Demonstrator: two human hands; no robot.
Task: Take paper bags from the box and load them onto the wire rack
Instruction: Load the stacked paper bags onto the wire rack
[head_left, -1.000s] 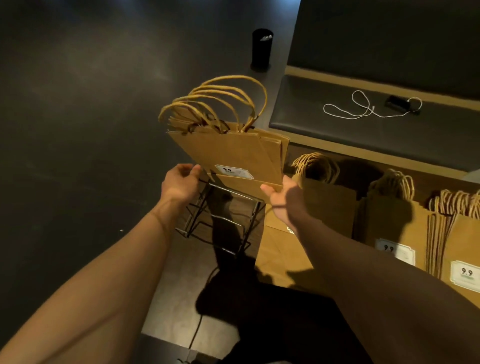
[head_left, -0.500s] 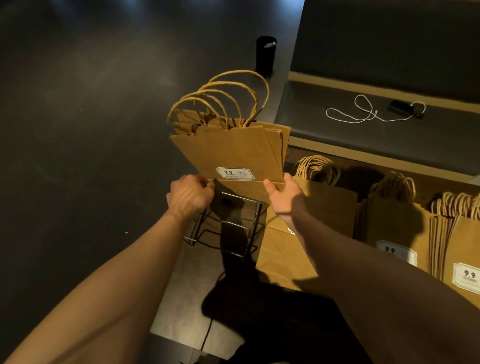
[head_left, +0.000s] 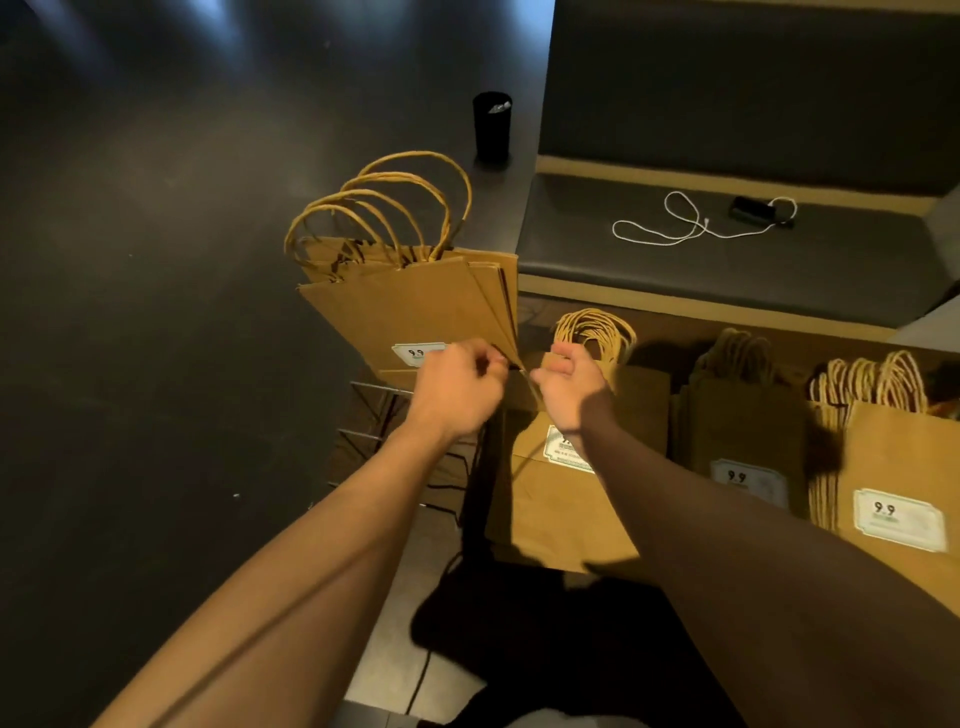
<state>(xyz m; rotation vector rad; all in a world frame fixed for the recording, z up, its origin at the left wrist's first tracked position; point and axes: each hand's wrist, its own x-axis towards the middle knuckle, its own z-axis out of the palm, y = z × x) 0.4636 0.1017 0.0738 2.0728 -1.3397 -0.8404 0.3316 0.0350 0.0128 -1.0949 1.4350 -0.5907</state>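
A stack of brown paper bags (head_left: 415, 306) with twisted handles stands upright in the black wire rack (head_left: 363, 410), leaning left, a white "9.9" label on the front bag. My left hand (head_left: 457, 389) pinches the stack's lower right corner with curled fingers. Just right of that corner is my right hand (head_left: 571, 387), its fingers loosely curled and holding nothing that I can see. The rack's right half is hidden behind my left hand and forearm.
More brown bags stand to the right: one bundle (head_left: 550, 509) under my right wrist, another (head_left: 748, 431) and a third (head_left: 893, 467) beyond. A dark bench (head_left: 727, 270) behind holds a white cord (head_left: 675, 223) and a black device (head_left: 753, 210). A black cylinder (head_left: 492, 124) stands on the dark floor.
Both hands have left the stack's bottom edge. My left hand has moved right to the stack's lower right corner, and my right hand has drawn slightly away from the bags.
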